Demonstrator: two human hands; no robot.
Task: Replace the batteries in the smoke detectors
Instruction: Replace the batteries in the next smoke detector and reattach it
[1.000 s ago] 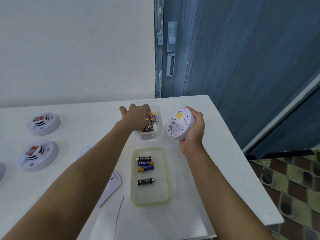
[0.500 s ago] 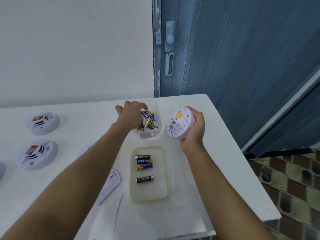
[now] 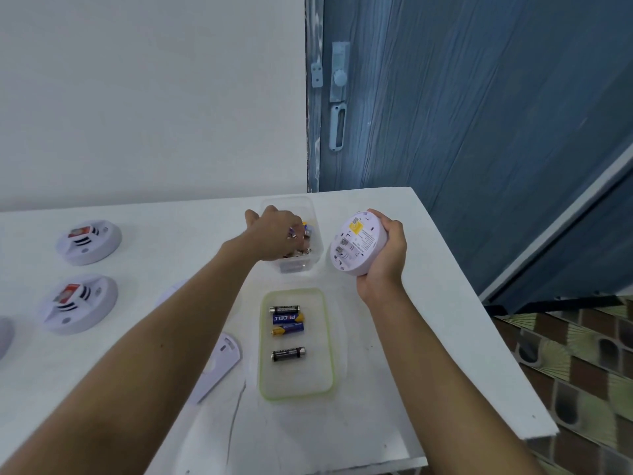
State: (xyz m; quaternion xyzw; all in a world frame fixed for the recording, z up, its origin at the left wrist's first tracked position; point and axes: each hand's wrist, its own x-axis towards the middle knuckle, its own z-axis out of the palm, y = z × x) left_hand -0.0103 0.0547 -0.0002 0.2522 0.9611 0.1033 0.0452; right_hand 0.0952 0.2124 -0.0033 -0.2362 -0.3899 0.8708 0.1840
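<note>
My right hand [image 3: 387,255] grips a white round smoke detector [image 3: 356,243], tilted so its labelled back faces me, above the table's right side. My left hand [image 3: 274,234] reaches into a small clear tub [image 3: 298,267] of loose batteries, fingers curled down and pinched on a battery whose metal end shows between them. Nearer me lies a shallow green-rimmed tray [image 3: 294,385] holding three batteries side by side [image 3: 287,318] and one apart [image 3: 288,354].
Two more smoke detectors [image 3: 89,241] [image 3: 78,303] lie at the left of the white table [image 3: 411,371], and part of another [image 3: 5,337] shows at the frame edge. A white cover plate [image 3: 219,365] lies beside my left forearm. A blue door [image 3: 445,114] stands behind the table.
My left hand drew slightly out of the tub, uncovering the batteries, then went back in over them. My right hand has kept the smoke detector in the same place.
</note>
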